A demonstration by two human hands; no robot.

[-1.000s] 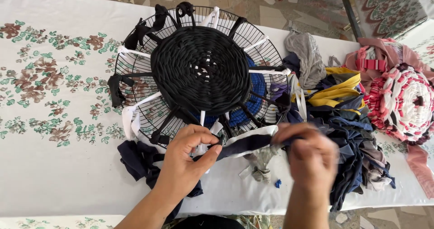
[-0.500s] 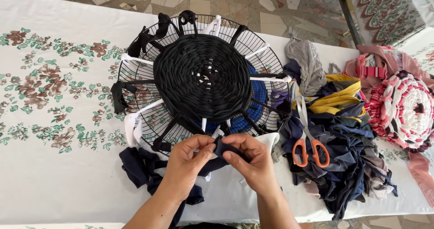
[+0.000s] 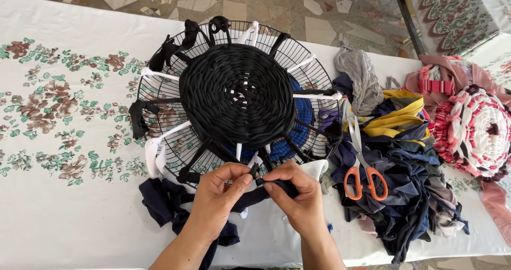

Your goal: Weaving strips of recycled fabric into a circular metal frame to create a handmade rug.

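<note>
Dark navy fabric strip (image 3: 266, 191) runs between both hands at near edge of the wire fan guard (image 3: 159, 89), just below rim of the black woven disc (image 3: 237, 91). Strip's upper end sits betw. the two thumbs, right where hands meet; its slack drops down-left under left wrist into a loose navy bundle (image 3: 165, 206) on the tablecloth (image 3: 64, 206).

Left hand (image 3: 218, 195): thumb + forefinger pressed together, pinching strip's end at approx. the guard's rim. Right hand (image 3: 298, 193): fingers curled, also pinching the strip, just beside left fingertips — the two hands touching or nearly so; can't tell which.

Outward: woven disc fills centre of guard, w/ black + white strips tied as spokes out to the wire ring; some blue fabric shows under disc at right. Right of guard, a heap of fabric scraps (image 3: 404, 190) — navy, grey, yellow — w/ orange-handled scissors (image 3: 362, 169) lying on top, near right hand but apart. Far right, a finished pink/white/red round mat (image 3: 474, 131). Cloth is white w/ floral print at left.
</note>
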